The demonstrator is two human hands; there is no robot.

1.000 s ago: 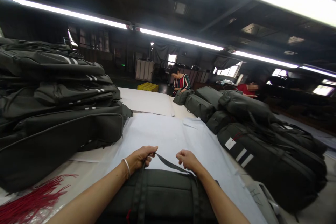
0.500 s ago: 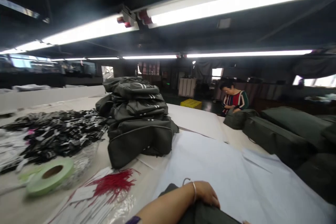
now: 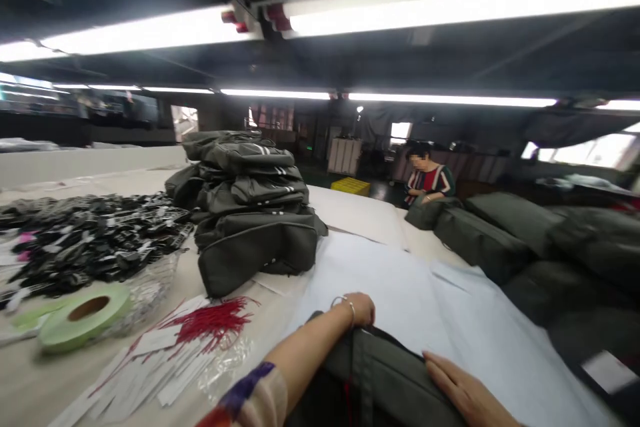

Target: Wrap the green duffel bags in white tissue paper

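A dark grey-green fabric bag (image 3: 395, 370) lies in front of me at the bottom of the view, its near part cut off by the frame. My left hand (image 3: 361, 310), with a bracelet at the wrist, reaches across it and is closed over the far edge; the fingertips are partly hidden. On the right side of the same bag rests my right hand (image 3: 463, 387), fingers stretched out along the edge. A red string hangs down the bag's near side. White sheeting (image 3: 380, 280) lies under and beyond the bag.
Stacked dark bags (image 3: 255, 213) stand ahead to the left. Black straps (image 3: 100, 233), a pale green tape roll (image 3: 85, 317) and tags with red strings (image 3: 215, 320) lie left. More bags (image 3: 485, 240) line the right, where another person (image 3: 427, 180) works. A yellow crate (image 3: 351, 186) sits beyond.
My view has tipped downward and turned slightly right. More of the bag shows now. My right hand has come into view on its edge, while my left hand stays at the far edge.
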